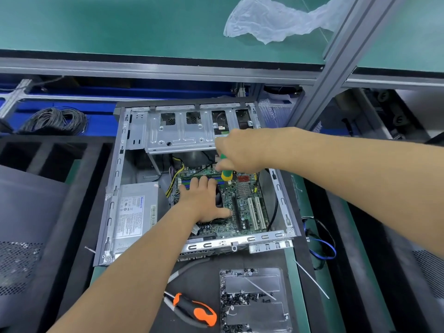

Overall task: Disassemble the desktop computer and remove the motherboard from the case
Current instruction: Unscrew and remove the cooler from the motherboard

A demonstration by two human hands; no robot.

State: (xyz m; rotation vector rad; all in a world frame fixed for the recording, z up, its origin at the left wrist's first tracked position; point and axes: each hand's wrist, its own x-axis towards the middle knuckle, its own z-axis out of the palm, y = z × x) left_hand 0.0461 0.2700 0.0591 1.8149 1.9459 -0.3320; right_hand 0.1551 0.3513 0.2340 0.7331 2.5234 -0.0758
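Note:
An open grey desktop case (113, 195) lies on its side on the bench. Inside it sits the green motherboard (247, 207) with white slots and a red connector. My left hand (204, 200) rests flat, fingers spread, on the black CPU cooler fan, which it mostly hides. My right hand (237, 152) grips the green and yellow handle of a screwdriver (226, 173) held upright, its tip down on the board near the memory slots. A silver power supply (134, 210) fills the case's left side. A metal drive cage (182, 133) spans the far end.
A clear tray (254, 284) with several dark screws lies near the front edge. Orange-handled pliers (194, 311) lie beside it. A blue cable (322, 248) trails at the case's right. Dark foam trays flank the case. A coil of black wire (55, 121) sits far left.

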